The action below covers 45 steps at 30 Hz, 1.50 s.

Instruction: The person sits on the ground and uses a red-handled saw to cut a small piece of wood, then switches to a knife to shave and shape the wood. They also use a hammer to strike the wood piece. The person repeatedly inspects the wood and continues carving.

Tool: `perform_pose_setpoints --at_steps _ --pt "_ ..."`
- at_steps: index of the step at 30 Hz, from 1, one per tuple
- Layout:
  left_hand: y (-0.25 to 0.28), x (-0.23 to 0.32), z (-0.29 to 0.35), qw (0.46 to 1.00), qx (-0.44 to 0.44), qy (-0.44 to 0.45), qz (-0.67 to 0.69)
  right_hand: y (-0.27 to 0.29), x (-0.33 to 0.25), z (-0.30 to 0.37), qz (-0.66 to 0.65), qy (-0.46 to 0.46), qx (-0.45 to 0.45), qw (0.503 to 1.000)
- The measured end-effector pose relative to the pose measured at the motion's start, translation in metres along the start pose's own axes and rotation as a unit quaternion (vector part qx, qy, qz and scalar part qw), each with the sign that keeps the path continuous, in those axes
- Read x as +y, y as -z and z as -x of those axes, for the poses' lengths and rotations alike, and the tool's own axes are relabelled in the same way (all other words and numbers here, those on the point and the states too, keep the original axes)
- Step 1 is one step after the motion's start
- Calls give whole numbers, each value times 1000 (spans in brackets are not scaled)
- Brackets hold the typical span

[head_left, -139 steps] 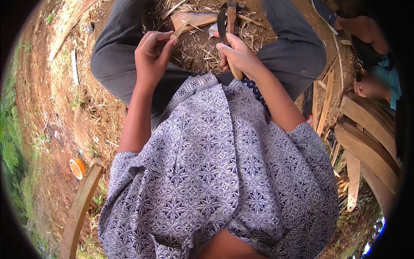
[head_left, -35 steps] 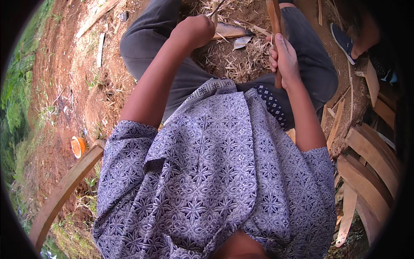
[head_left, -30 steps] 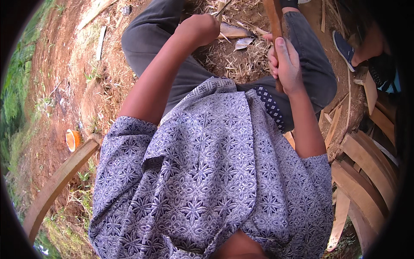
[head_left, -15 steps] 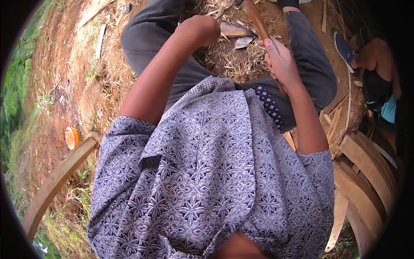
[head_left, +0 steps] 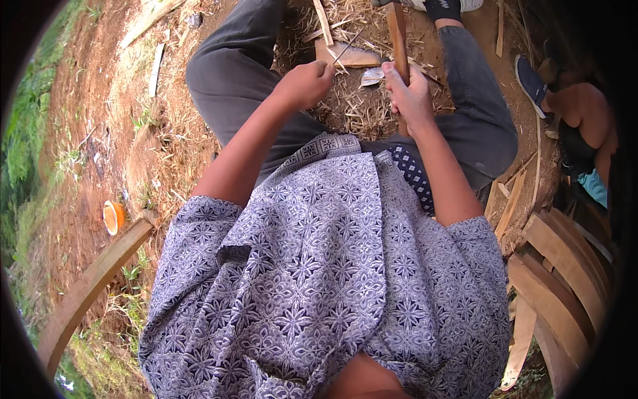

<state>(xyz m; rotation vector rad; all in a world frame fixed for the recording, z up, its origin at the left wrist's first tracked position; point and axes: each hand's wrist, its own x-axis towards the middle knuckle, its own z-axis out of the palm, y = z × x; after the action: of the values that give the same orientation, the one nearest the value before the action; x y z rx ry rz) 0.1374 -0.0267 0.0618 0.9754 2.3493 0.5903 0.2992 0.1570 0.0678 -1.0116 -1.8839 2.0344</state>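
Our left hand [head_left: 307, 84] is closed around the near end of a thin tool [head_left: 347, 46], whose dark shaft slants up and to the right across the wood block [head_left: 361, 58]; whether it touches the block we cannot tell. Our right hand [head_left: 411, 100] is wrapped around a wooden handle [head_left: 397, 36], which stands nearly in line with the view, its far end mostly cut off at the top. Both tools are between our bent legs, above ground [head_left: 438, 50] strewn with shavings [head_left: 362, 106]. The block lies among them, with a wood strip [head_left: 323, 22] reaching its upper left edge and a pale scrap [head_left: 372, 76] just off its lower right corner.

To handle this well, we judge that the left grip should be firm and the wrist steady, so that the thin tool does not roll. The two hands are apart, and that gap seems worth keeping, the left fingers clear of the handle's path. A relaxed but secure right grip probably gives better control, and our knees should stay well wide of both tools.
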Motion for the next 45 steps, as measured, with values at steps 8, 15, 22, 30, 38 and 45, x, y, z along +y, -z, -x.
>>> perform_pose_setpoints --at_steps 8,15,22,30,38,45 --pt "-27 49 -9 851 -81 160 494 -1 76 -34 186 32 177 966" --pt "-57 53 -11 938 11 -65 341 -22 35 -6 136 140 77 978" --pt "30 42 -50 996 18 -83 7 -12 2 22 -256 -185 2 949" --pt "94 -46 -202 943 301 134 -38 -11 -12 40 -168 -161 -42 972" --pt "92 -31 -205 962 231 140 -32 -14 -15 54 -118 -159 -44 979" --pt "71 -38 -197 962 186 202 -5 -15 -4 59 -130 -152 -56 978"
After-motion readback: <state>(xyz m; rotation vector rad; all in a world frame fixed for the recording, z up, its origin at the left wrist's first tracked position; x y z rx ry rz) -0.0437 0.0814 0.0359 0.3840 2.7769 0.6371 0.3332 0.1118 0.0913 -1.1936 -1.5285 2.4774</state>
